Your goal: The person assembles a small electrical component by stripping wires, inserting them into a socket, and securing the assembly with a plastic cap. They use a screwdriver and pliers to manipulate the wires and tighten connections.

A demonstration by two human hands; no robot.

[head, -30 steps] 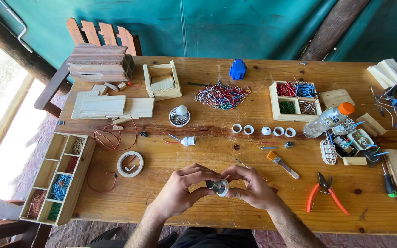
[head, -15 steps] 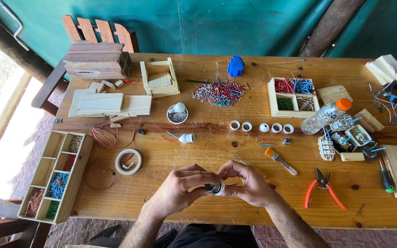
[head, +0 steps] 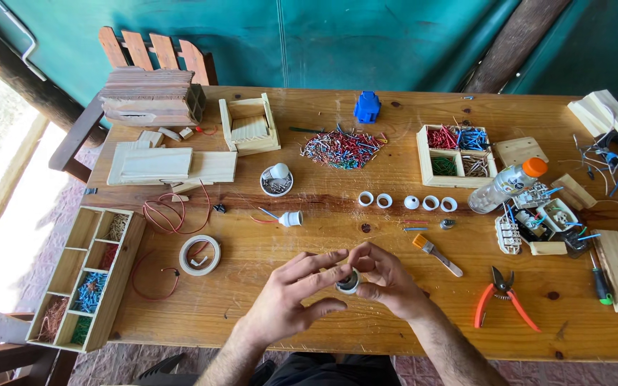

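- The left hand [head: 287, 297] and the right hand [head: 388, 279] meet over the near edge of the wooden table [head: 252, 250].
- Both hands pinch one small round white part [head: 347, 281] between their fingertips. The fingers are curled close around it.
- The fingers hide most of the part. Only its dark open end shows, so its shape is hard to make out.
- A small brush [head: 438, 254] lies just to the right of the hands.
- The orange pliers [head: 503, 294] lie farther right.
- A roll of tape [head: 199, 255] sits to the left.
- Four white rings [head: 407, 201] sit in a row behind the hands.
- The arms are cut off at the bottom edge.
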